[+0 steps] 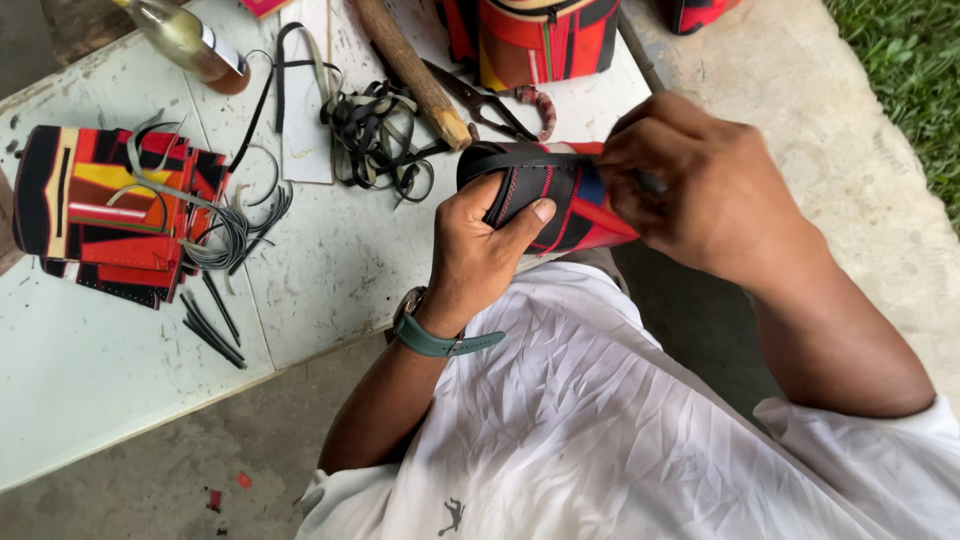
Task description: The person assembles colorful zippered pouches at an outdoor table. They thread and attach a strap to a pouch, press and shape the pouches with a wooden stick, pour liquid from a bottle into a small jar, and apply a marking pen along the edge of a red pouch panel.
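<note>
Left hand [480,245] clamps the red-and-black patterned pouch [545,195] off the table edge [330,270], thumb across its face; right hand [700,185] pinches the black edging strip [520,160] along its top rim; strip looks seated on the near stretch, far end hidden; more cut panels [100,215] unedged, I'd judge.

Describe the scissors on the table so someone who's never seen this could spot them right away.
Start at the pale worktable and go to its far right edge, just beyond the left hand. The scissors lie there beside a thick wooden stick, below a red patterned bag. They are the only dark metal tool, with one handle wrapped in red cord.
</note>
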